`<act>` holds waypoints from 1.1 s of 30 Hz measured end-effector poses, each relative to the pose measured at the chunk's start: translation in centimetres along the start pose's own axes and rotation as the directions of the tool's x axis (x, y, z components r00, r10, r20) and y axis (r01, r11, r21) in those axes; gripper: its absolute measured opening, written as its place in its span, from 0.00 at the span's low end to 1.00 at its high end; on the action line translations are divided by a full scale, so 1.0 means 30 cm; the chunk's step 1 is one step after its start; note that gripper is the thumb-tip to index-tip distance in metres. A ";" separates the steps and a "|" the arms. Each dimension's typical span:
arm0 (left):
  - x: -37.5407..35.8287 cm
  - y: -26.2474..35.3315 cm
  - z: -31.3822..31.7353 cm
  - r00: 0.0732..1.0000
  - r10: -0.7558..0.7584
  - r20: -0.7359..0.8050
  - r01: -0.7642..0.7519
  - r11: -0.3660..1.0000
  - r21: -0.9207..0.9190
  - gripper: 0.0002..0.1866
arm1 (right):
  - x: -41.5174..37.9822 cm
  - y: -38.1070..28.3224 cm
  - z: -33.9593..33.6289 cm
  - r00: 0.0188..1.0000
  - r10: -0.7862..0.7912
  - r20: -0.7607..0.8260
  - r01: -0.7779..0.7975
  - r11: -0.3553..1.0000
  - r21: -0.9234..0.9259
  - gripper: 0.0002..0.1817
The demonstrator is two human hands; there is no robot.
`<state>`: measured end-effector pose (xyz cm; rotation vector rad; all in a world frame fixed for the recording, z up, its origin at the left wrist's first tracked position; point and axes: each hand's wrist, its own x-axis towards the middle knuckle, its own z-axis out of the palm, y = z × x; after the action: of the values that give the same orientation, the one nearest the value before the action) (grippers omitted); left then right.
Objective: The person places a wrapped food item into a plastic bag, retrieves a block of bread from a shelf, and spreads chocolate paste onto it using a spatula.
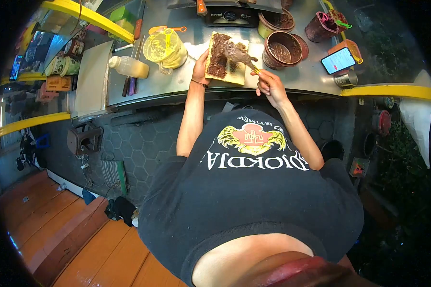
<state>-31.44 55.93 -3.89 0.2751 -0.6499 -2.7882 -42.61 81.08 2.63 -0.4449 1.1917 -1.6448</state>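
Note:
A rectangular slab of bread [235, 76] lies on pale paper on the metal counter, its left part covered with dark brown spread [218, 60]. Against the bread's left edge rests my left hand [200, 68], its fingers partly hidden. My right hand [271, 86] is closed on the yellow handle end of a spreader [244, 58], whose head is coated in brown and lies over the bread's upper middle. Just right of the bread stands an open tub [282, 48] with brown spread inside, its rim smeared.
Left of the bread are a tub of yellow spread [165, 50], a squeeze bottle [129, 67] and knives [132, 86]. A stove [231, 17] sits behind. At right are a lit phone [338, 60], a metal can [345, 78] and a dark red tub [319, 28]. A yellow rail [392, 92] edges the counter.

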 end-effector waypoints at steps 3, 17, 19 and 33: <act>-0.005 0.001 0.007 0.997 -0.016 0.077 0.022 0.996 -0.084 0.23 | -0.006 -0.027 -0.022 0.999 -0.038 -0.008 0.038 0.998 0.040 0.17; 0.012 -0.021 -0.066 0.999 -0.015 -0.037 0.009 0.990 -0.141 0.21 | 0.090 0.065 -0.015 0.968 -0.122 -0.220 0.094 0.987 -0.134 0.16; 0.009 -0.022 -0.057 1.000 -0.009 -0.029 0.006 0.991 -0.130 0.21 | 0.108 0.056 -0.013 0.980 -0.104 -0.170 0.082 0.988 -0.133 0.15; 0.004 -0.027 -0.075 1.000 -0.009 -0.023 0.005 0.987 -0.158 0.21 | -0.023 -0.031 -0.076 0.990 0.142 -0.008 -0.133 0.947 0.291 0.16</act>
<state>-31.18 55.69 -6.25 0.2775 -0.4199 -2.8189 -44.51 82.79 2.58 -0.1499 0.9584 -1.6747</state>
